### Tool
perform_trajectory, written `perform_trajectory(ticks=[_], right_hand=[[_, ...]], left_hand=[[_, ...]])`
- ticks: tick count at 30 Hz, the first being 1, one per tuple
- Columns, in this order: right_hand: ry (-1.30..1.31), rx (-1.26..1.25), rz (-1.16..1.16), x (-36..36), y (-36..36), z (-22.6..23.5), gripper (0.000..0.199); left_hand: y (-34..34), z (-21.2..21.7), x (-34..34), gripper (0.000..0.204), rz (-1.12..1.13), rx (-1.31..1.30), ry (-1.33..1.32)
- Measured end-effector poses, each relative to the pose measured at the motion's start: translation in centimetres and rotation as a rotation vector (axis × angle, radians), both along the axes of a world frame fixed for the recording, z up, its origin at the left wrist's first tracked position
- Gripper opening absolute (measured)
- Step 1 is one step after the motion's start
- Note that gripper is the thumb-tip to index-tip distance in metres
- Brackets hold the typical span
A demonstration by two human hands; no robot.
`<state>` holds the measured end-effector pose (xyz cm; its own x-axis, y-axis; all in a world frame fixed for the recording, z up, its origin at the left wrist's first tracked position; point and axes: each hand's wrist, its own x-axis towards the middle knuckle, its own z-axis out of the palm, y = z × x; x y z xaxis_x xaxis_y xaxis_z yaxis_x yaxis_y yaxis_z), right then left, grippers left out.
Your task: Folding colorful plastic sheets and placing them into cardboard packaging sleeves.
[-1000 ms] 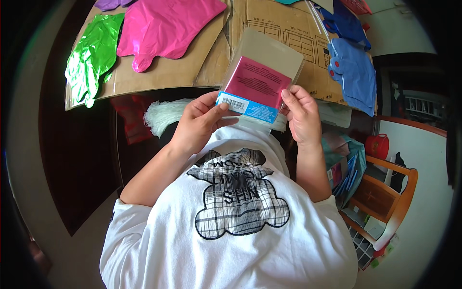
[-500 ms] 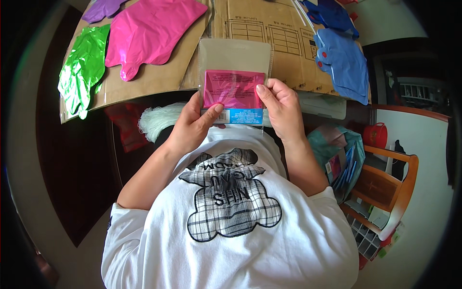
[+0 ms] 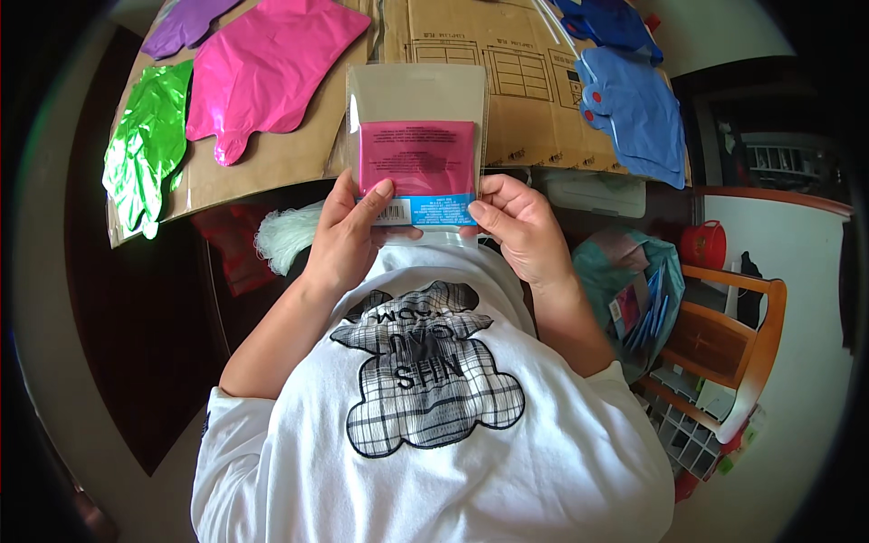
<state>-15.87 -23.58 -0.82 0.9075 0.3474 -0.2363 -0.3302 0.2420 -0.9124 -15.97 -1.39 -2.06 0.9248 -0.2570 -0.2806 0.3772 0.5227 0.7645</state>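
Between my two hands is a clear plastic pouch (image 3: 416,92), held upright in front of my chest. Inside it lies a folded pink foil balloon (image 3: 416,156) with fine dark print, and a blue and white card strip (image 3: 439,210) with a barcode runs along the bottom. My left hand (image 3: 348,226) pinches the lower left corner, its thumb on the front. My right hand (image 3: 518,222) grips the lower right corner, thumb over the blue strip. The fingers behind the pouch are partly hidden.
On the cardboard-covered table (image 3: 480,109) lie flat foil balloons: pink (image 3: 272,72), green (image 3: 145,145), purple (image 3: 188,25), light blue (image 3: 634,118) and dark blue (image 3: 611,29). White string (image 3: 285,237) hangs below the edge. At right are a filled bag (image 3: 625,299), a red bucket (image 3: 702,244) and a wooden chair (image 3: 724,335).
My right hand has slid down from the pouch's right side to its lower right corner. The pouch has shifted slightly left in view, and the pink foil inside now looks flatter.
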Motion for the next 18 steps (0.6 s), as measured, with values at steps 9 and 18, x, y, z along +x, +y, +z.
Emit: perform_trajectory(ticks=[9, 18], right_hand=[[-0.005, 0.011, 0.052, 1.7, -1.0, 0.8, 0.021], [-0.027, -0.081, -0.021, 3.1, -0.2, 1.5, 0.017]], left_hand=[[0.6, 0.3, 0.6, 0.027, -0.044, -0.033, 0.039], [0.9, 2.8, 1.0, 0.033, -0.118, -0.164, 0.101]])
